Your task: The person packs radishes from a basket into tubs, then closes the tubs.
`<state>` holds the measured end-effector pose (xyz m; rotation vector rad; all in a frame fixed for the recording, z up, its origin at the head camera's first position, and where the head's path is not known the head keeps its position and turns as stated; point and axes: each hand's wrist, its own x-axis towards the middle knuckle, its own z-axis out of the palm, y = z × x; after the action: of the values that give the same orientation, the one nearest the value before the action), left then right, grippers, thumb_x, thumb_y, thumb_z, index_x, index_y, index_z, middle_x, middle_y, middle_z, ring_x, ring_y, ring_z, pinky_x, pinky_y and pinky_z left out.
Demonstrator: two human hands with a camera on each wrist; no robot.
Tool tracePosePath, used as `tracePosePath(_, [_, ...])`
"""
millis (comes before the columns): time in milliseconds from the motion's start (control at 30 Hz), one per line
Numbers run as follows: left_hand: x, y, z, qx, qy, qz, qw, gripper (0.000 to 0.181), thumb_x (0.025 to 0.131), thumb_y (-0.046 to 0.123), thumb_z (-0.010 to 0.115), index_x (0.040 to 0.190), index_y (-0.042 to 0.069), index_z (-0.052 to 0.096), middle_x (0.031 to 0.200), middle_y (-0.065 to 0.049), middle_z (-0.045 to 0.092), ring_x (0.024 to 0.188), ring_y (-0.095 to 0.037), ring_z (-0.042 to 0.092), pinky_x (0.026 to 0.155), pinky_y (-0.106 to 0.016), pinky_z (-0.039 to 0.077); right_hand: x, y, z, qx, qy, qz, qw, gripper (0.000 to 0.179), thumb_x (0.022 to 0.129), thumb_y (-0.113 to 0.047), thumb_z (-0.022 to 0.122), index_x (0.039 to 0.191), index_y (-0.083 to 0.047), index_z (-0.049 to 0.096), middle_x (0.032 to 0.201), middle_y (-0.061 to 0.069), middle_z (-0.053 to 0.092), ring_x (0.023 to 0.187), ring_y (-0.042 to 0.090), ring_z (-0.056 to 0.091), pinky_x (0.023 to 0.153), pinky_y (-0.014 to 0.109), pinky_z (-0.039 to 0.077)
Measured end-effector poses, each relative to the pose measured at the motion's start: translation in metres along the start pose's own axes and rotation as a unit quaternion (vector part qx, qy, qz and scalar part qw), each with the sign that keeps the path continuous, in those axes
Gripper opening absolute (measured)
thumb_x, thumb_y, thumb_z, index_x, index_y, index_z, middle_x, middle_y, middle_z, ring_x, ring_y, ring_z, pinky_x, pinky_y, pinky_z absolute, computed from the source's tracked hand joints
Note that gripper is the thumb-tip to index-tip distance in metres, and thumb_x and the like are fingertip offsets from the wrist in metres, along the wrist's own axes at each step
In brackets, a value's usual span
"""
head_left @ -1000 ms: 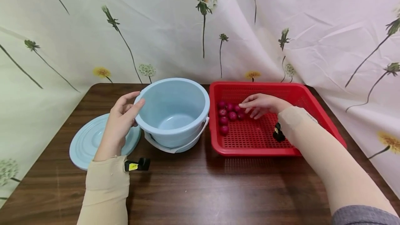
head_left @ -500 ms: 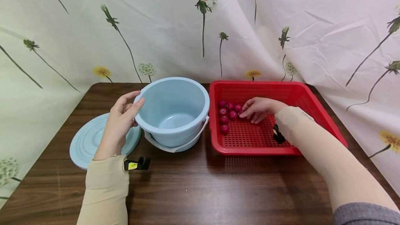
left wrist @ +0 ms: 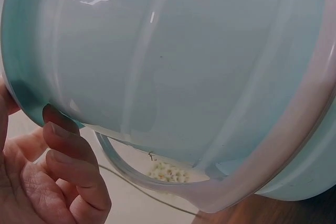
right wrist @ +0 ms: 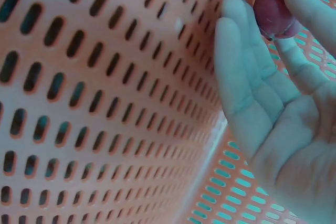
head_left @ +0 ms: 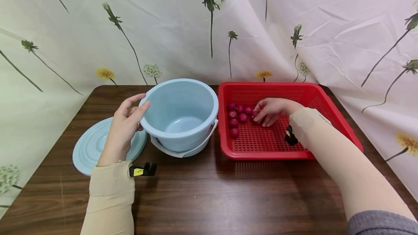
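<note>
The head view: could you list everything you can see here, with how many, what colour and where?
Bucket: one, light blue, middle of the table, white handle down.
Lid: one, light blue, flat on the table left of the bucket.
Basket: one, red, perforated, right of the bucket.
Red fruits: about seven, dark red, in the basket's left part.
Table: one, dark brown wood.
Curtain: one, white with dandelions, behind.
Left hand: holds the bucket's left rim.
Right hand: in the basket, fingers pinching one fruit.
</note>
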<state>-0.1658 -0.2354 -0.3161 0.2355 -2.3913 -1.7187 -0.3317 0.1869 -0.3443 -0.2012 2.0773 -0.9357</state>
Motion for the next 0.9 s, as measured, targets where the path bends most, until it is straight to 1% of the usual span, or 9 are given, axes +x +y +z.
tracePosePath(233, [0.000, 0.000, 0.000, 0.003, 0.002, -0.002, 1.0000, 0.059, 0.096, 0.048, 0.060, 0.147, 0.020, 0.046, 0.076, 0.010, 0.057, 0.060, -0.007, 0.049, 0.058, -0.022, 0.046, -0.010, -0.008, -0.001, 0.015, -0.005, -0.017, 0.9997, 0.036, 0.093, -0.010, 0.068, 0.119, -0.003, 0.045, 0.094, 0.008, 0.072, 0.075, 0.019, 0.070, 0.076, 0.035, 0.059])
tracePosePath(400, [0.000, 0.000, 0.000, 0.003, 0.002, 0.001, 1.0000, 0.059, 0.096, 0.047, 0.060, 0.147, 0.019, 0.046, 0.074, 0.010, 0.056, 0.059, -0.006, 0.048, 0.057, -0.021, 0.045, -0.017, -0.015, -0.001, 0.019, -0.005, -0.050, 0.9986, 0.033, 0.092, -0.009, 0.067, 0.117, -0.004, 0.045, 0.096, 0.007, 0.070, 0.078, 0.020, 0.070, 0.080, 0.037, 0.059])
tracePosePath(633, [-0.001, 0.001, -0.002, 0.003, 0.000, 0.005, 1.0000, 0.059, 0.096, 0.047, 0.060, 0.147, 0.018, 0.046, 0.073, 0.011, 0.055, 0.059, -0.006, 0.047, 0.057, -0.021, 0.045, -0.024, -0.025, 0.001, 0.028, 0.007, -0.086, 0.9959, 0.033, 0.091, -0.012, 0.068, 0.117, -0.006, 0.048, 0.092, 0.005, 0.067, 0.078, 0.021, 0.069, 0.082, 0.040, 0.059])
tracePosePath(800, [-0.001, 0.001, -0.001, 0.002, 0.000, 0.004, 1.0000, 0.059, 0.096, 0.047, 0.060, 0.146, 0.019, 0.047, 0.072, 0.012, 0.054, 0.059, -0.006, 0.047, 0.057, -0.021, 0.045, -0.030, -0.035, 0.005, 0.057, 0.015, -0.106, 0.9926, 0.028, 0.092, -0.013, 0.068, 0.114, -0.008, 0.051, 0.089, 0.004, 0.066, 0.072, 0.021, 0.067, 0.082, 0.041, 0.059])
tracePosePath(900, [-0.002, 0.001, -0.001, -0.008, 0.000, 0.003, 1.0000, 0.058, 0.096, 0.045, 0.062, 0.146, 0.018, 0.048, 0.072, 0.011, 0.055, 0.059, -0.005, 0.047, 0.056, -0.021, 0.044, -0.033, -0.042, 0.008, 0.073, 0.019, -0.120, 0.9899, 0.025, 0.092, -0.011, 0.067, 0.112, -0.009, 0.052, 0.090, 0.006, 0.067, 0.072, 0.021, 0.066, 0.081, 0.040, 0.058])
